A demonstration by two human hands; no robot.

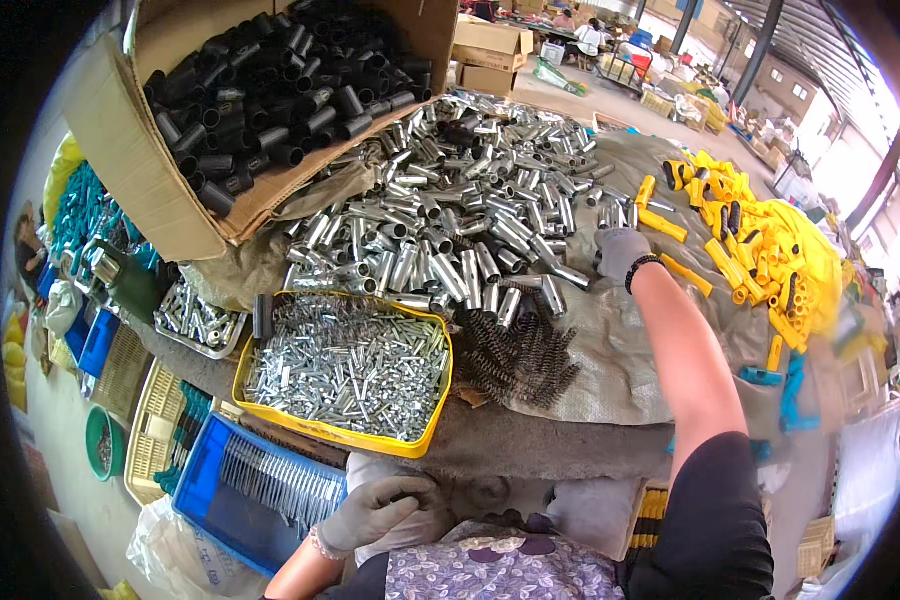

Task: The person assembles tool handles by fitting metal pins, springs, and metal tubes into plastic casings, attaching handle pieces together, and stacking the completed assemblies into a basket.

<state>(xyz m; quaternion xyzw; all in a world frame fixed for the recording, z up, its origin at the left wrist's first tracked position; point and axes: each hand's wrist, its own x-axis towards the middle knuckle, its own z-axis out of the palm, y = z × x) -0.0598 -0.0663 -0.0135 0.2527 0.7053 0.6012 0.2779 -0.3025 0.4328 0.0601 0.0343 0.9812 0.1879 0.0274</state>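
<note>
My right hand (622, 252), in a grey glove, reaches out to the right side of the heap of silver metal tubes (460, 215). Its fingers are closed at a short metal tube (618, 214), with the fingertips partly hidden. Yellow plastic handles (661, 225) lie just to its right. Close to my lap, my left hand (385, 510), also gloved, has its fingers curled in; whatever they hold, if anything, is hidden. Ahead of it stands a yellow tray (430, 440) of small metal pins (360, 375) and springs (320, 318). More dark springs (520, 360) lie beside the tray.
A cardboard box (140, 160) of black tubes (270, 90) leans in at the far left. Yellow handles (745, 245) are piled on the right. A blue basket (205, 490) with metal rods sits below the table edge at left. Other people work in the background.
</note>
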